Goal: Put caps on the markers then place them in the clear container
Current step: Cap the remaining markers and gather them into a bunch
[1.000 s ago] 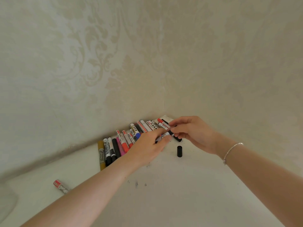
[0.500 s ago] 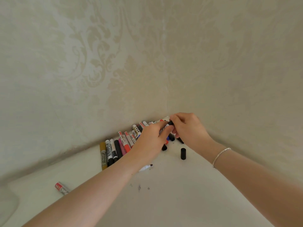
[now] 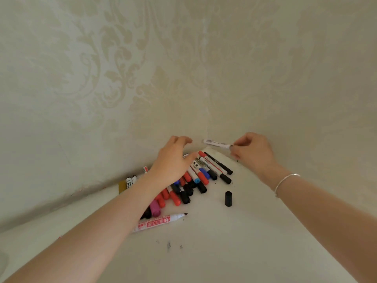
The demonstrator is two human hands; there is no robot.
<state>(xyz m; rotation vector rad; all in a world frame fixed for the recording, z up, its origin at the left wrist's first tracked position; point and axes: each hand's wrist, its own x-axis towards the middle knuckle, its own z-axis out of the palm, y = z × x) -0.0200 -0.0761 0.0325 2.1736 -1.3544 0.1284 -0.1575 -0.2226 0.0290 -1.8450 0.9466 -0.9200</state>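
Note:
A heap of capped markers (image 3: 195, 180) in red, black, blue and pink lies in the corner of the white table (image 3: 214, 252). My right hand (image 3: 253, 152) pinches a white marker (image 3: 217, 143) by one end and holds it in the air above the corner. My left hand (image 3: 173, 160) hovers over the heap with fingers loosely spread, holding nothing. An uncapped white marker with red print (image 3: 159, 221) lies alone in front of the heap. A loose black cap (image 3: 228, 198) stands upright to the right of the heap. The clear container is out of view.
Two patterned beige walls (image 3: 122, 78) meet right behind the heap and close off the far side. A yellow marker (image 3: 122, 186) lies at the heap's left end. Small dark ink specks (image 3: 168, 244) mark the table in front.
My hands, joined over one marker before, have parted. My right hand has lifted a white marker up and right. My left hand has let go and opened. The heap has shifted.

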